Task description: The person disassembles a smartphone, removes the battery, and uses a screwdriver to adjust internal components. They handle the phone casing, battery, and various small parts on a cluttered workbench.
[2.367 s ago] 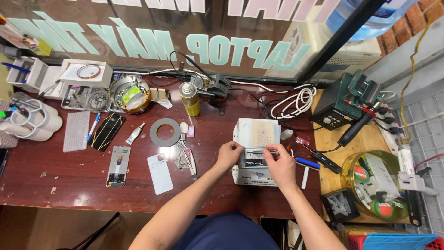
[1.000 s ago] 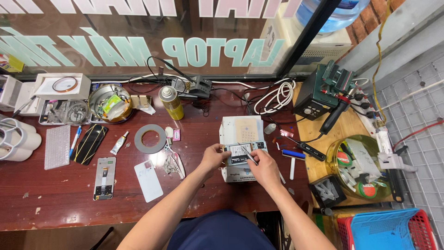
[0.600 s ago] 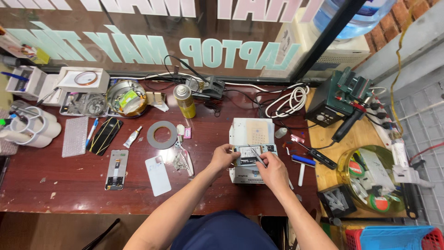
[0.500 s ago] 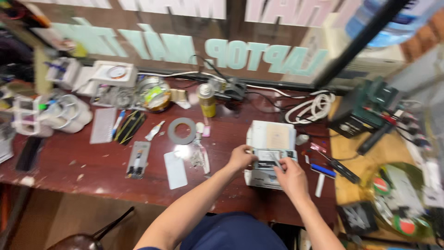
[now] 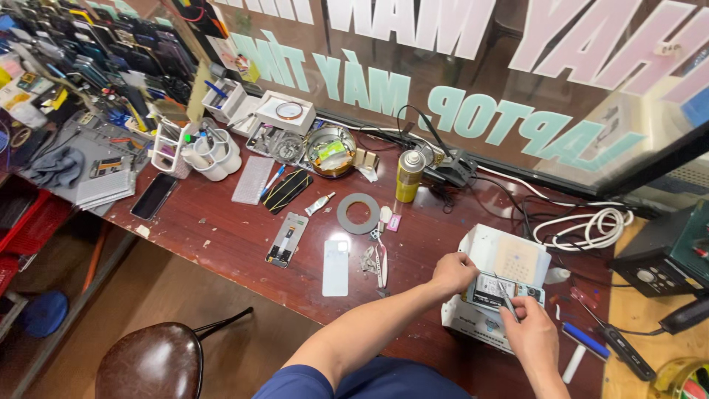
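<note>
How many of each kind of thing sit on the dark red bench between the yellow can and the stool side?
Yellow spray can: 1
Grey tape ring: 1
White phone back cover: 1
Opened phone: 1
Small glue tube: 1
Total: 5

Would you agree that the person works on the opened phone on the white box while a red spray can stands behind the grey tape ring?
Not quite: the head view shows the spray can is yellow, not red. It does stand behind the grey tape ring, and both hands work on the opened phone on the white box.
</note>
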